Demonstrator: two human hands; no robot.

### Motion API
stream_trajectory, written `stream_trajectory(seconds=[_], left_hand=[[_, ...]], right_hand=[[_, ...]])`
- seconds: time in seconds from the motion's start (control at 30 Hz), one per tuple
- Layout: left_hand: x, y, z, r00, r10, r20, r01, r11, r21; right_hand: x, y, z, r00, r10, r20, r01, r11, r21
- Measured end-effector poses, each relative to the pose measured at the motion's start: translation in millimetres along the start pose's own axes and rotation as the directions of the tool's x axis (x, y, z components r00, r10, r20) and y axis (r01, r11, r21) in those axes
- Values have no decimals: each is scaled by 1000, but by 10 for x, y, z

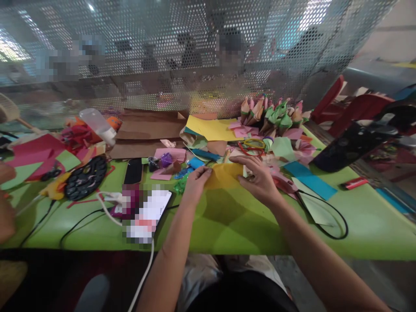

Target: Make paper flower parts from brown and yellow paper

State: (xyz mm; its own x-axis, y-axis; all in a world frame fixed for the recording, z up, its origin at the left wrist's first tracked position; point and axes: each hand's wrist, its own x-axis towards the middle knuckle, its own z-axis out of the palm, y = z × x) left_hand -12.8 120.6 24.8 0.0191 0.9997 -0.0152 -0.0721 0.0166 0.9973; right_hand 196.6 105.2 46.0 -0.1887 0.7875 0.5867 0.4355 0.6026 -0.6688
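A piece of yellow paper is held up over the green table in front of me. My left hand pinches its left edge between thumb and fingers. At the paper's right side my right hand has its thumb and fingers apart, curved around the edge; whether the fingertips touch the paper is hard to make out. Just left of my left hand lie crumpled blue and green scraps. Beside my right hand rests a pink glue gun with a black cord.
Behind the paper stand brown sheets, a yellow sheet and several paper flowers. A phone with a white cable lies left. To the right are a dark bottle and a red lighter. Another person's arm shows far left.
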Motion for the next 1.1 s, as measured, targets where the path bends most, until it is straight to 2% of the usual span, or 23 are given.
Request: stream_trajectory(seconds=[0.1,0.23,0.33,0.43,0.53,0.7,0.97,1.1], left_hand=[[0,-7,9,998,-63,-15,61,993,-101],[2,-3,14,993,-105,-51,95,981,-170],[-4,4,22,993,-109,-47,100,980,-170],[-25,16,40,994,-110,-1,109,984,-139],[-51,24,62,988,-110,106,118,990,-76],[-71,17,87,962,-61,267,35,994,100],[-94,41,110,957,-22,288,-5,996,91],[-110,43,133,959,-32,283,16,998,58]], right_hand=[[-11,22,-10,998,56,17,-58,992,110],[-28,67,-46,977,209,43,-210,907,365],[-26,73,-41,970,231,76,-242,887,394],[-18,59,-4,982,183,44,-188,939,287],[-14,45,40,996,81,-47,-77,993,90],[-37,26,70,992,-100,-71,92,989,-112],[-70,28,106,987,-155,-39,144,968,-203],[-90,24,122,984,-159,-76,139,966,-216]])
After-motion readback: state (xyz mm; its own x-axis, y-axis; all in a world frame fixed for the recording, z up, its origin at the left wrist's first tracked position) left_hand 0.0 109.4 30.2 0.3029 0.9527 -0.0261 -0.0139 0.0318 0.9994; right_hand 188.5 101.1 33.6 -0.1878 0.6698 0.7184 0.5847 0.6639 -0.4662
